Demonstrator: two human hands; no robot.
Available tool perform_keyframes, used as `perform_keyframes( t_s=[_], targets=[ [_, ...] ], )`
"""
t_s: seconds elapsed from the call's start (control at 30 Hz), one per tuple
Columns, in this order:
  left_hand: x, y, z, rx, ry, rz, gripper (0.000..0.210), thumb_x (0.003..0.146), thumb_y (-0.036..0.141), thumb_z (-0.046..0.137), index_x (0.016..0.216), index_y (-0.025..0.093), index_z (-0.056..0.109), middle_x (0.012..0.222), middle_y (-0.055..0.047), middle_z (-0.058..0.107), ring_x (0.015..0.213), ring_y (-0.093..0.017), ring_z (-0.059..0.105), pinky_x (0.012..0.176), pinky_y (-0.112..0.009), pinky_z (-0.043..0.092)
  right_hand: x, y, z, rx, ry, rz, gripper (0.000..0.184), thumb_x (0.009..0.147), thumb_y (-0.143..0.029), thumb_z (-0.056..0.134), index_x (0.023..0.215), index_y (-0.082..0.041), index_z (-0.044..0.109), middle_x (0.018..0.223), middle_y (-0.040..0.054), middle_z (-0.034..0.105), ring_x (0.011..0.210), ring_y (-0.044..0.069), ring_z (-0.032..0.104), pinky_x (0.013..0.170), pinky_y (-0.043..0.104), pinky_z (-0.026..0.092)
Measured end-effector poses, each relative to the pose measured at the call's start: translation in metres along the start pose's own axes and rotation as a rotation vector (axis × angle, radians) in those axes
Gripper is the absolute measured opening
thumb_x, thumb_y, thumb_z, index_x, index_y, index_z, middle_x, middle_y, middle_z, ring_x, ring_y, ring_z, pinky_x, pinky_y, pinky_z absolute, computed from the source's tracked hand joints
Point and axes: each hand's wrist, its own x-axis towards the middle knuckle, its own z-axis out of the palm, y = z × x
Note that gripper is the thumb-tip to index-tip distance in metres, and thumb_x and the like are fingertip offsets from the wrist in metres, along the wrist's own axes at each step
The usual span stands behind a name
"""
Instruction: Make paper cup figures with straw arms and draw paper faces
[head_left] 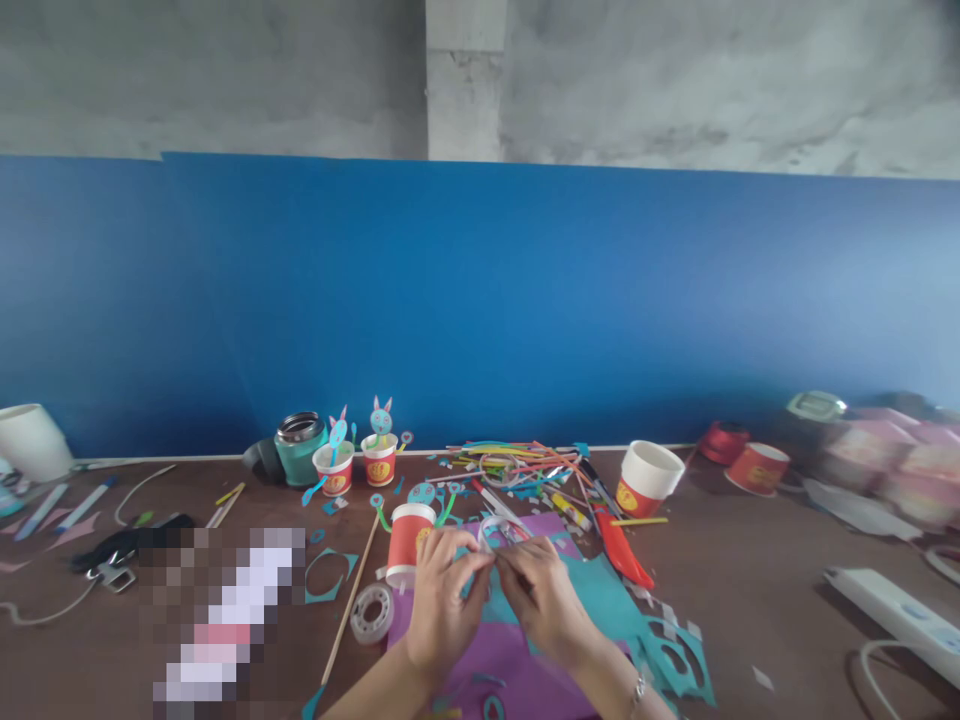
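Note:
My left hand [442, 600] and my right hand [541, 596] meet over a purple paper sheet [517, 660], fingertips pinched together on a thin white curled strip [499, 530]. An upside-down red paper cup [406, 542] stands just left of my left hand. A teal paper sheet [607, 600] with cut-outs lies under and to the right of my right hand. A roll of clear tape [373, 613] sits left of my left wrist, beside a long wooden stick [351, 598].
Two small cups with paper rabbits [358, 455], a teal jar [300, 445], a pile of coloured straws [517, 462], a white-and-red cup [646, 478], red scissors [622, 550], a power strip [892, 612] and paper scraps lie on the brown table [750, 590]. A blue board [480, 300] stands behind.

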Motion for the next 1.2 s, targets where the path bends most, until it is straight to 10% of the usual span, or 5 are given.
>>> perform_keyframes(
  t_s=[0.83, 1.2],
  targets=[
    [0.002, 0.006, -0.002, -0.178, -0.017, -0.090, 0.016, 0.089, 0.018, 0.046, 0.080, 0.021, 0.059, 0.083, -0.004, 0.055, 0.081, -0.019, 0.052, 0.073, -0.033, 0.043, 0.001, -0.001, 0.018, 0.763, 0.048, 0.406, 0.049, 0.076, -0.051, 0.053, 0.044, -0.020, 0.034, 0.043, -0.0067, 0.023, 0.044, 0.007, 0.019, 0.041, 0.022, 0.017],
    [0.010, 0.006, 0.001, -0.611, -0.005, -0.515, 0.029, 0.088, 0.042, 0.049, 0.076, 0.018, 0.061, 0.084, -0.005, 0.056, 0.081, -0.018, 0.055, 0.075, -0.030, 0.046, 0.000, 0.057, -0.006, -0.136, 0.286, 0.284, 0.030, 0.087, -0.034, 0.042, 0.079, -0.019, 0.067, 0.069, 0.0064, 0.065, 0.069, 0.022, 0.059, 0.070, 0.033, 0.043]
  ],
)
